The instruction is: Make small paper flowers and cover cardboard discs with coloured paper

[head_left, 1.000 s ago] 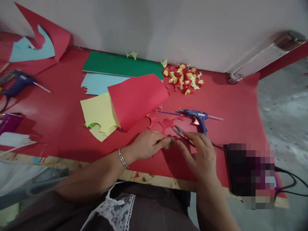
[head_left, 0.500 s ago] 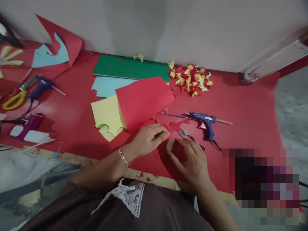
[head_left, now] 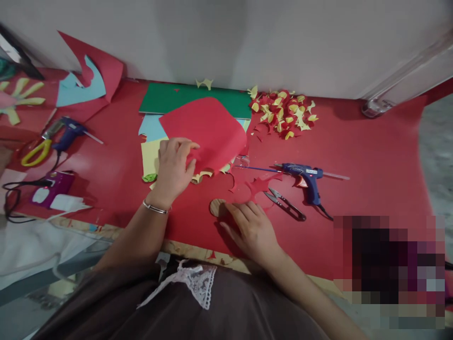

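Note:
My left hand (head_left: 177,165), with a silver bangle at its wrist, is at the lower left edge of a red sheet (head_left: 212,130). Its fingers are bent over the sheet, with the thumb close to the edge. Under the red sheet lies a cut yellow sheet (head_left: 149,158), partly hidden by my hand. Closer to my body, the fingers of my right hand (head_left: 252,231) are on the right side of a small round wooden-looking disc (head_left: 216,207). Thread snips (head_left: 287,204) lie to the right of that hand, beside a red cut-out scrap (head_left: 257,185).
A blue glue gun (head_left: 305,177) lies on the right, its cord running toward a blurred area. Red and yellow paper pieces (head_left: 281,113) are heaped by the wall. At left are another glue gun (head_left: 71,132), yellow-handled scissors (head_left: 36,153) and a purple power box (head_left: 53,189).
My left hand has moved left and up to the red sheet, which has shifted up and left. My right hand and the disc have moved left, away from the snips.

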A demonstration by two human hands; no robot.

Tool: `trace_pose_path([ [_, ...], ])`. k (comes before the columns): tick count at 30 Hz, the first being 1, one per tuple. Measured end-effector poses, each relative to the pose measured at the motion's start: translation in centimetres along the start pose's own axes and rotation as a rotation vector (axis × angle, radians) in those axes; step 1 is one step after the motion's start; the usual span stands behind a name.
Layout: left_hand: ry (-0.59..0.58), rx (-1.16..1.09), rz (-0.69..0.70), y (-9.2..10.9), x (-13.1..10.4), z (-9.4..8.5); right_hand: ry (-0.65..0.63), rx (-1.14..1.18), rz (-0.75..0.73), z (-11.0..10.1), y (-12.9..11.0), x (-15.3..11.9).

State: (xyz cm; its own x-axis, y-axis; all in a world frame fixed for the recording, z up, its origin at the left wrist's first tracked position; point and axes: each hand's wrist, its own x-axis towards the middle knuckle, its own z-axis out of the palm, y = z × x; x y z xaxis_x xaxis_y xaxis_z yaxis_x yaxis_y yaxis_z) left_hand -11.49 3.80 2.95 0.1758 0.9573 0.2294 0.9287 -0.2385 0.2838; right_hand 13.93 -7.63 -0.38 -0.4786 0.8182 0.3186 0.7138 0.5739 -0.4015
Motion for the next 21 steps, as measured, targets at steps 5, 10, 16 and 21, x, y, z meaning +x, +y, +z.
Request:
trace_pose_path([
  [5, -0.106, -0.091, 0.039, 0.1, -2.2, -1.1, 0.038, 0.034, -0.025, -0.3, 0.7, -1.8],
  [10, -0.188, -0.106, 0.075, -0.5, -4.4, -0.6, 0.059, 0.047, -0.034, -0.6, 0.9, -2.2],
  [16, -0.217, -0.099, 0.002, -2.2, -4.5, 0.6, 0.085, 0.051, -0.069, -0.7, 1.1, -2.3],
  [21, -0.196, -0.106, 0.057, -2.5, -3.8, 0.7, 0.102, 0.057, -0.061, -0.7, 1.0, -2.6],
])
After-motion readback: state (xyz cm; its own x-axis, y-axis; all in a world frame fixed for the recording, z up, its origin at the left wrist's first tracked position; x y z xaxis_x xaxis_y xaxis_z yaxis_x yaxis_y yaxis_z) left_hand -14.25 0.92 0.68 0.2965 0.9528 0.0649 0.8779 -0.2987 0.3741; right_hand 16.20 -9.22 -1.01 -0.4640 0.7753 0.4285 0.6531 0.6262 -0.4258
